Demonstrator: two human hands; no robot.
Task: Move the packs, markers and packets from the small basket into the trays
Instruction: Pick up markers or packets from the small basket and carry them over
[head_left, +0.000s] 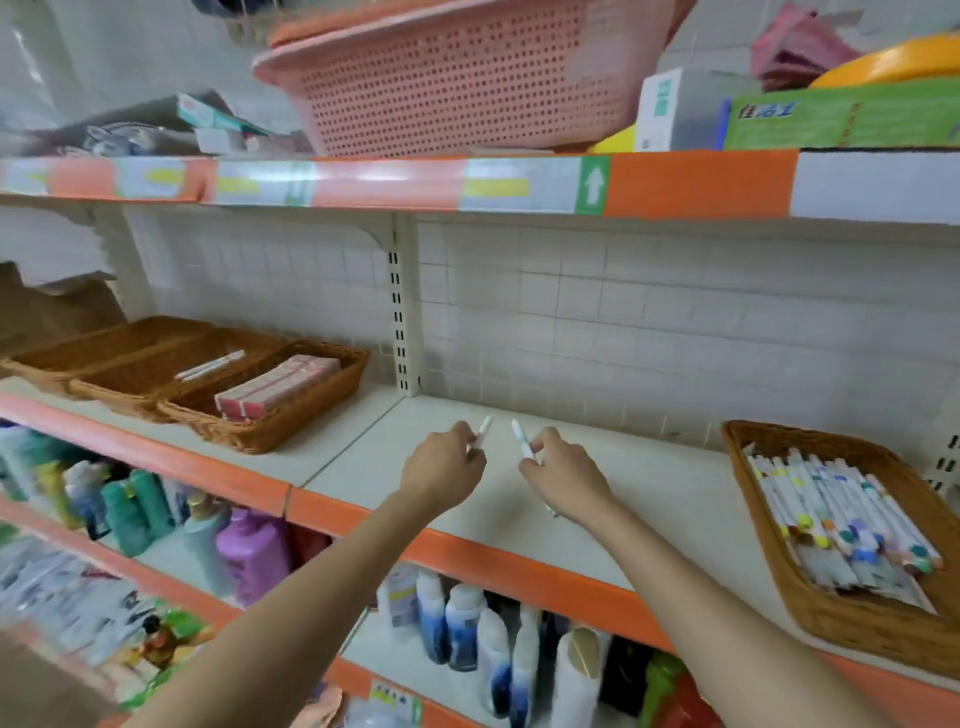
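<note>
A large pink perforated plastic basket (467, 78) is seen on the top shelf, its contents hidden from below. On the middle shelf (649, 499), a white surface edged in orange, a woven wicker basket (852, 618) is set at the right end; it is filled with white markers (841, 514) with coloured caps, lying side by side over flat packets whose detail cannot be made out. At the left end three shallow woven trays are ranged side by side, touching. In the nearest tray (291, 421) pink and white packs (278, 387) are laid in a row. In the middle tray (156, 379) two white markers (208, 365) are lying together. What the far tray (78, 348) holds cannot be told.

Between the trays and the wicker basket, over bare shelf, both hands are held close together but apart. The left hand (441, 470) is pinched round a white marker (483, 430), and the right hand (563, 480) is pinched round a second white marker with a green band (520, 437); both markers are pointed up and away.

Behind, a white gridded back panel and a slotted upright (400, 312) are visible. Boxes, a green carton (841, 117) and an orange rim are stood beside the pink basket. Plastic bottles (467, 629), smooth and rounded, are crowded on the lower shelves.
</note>
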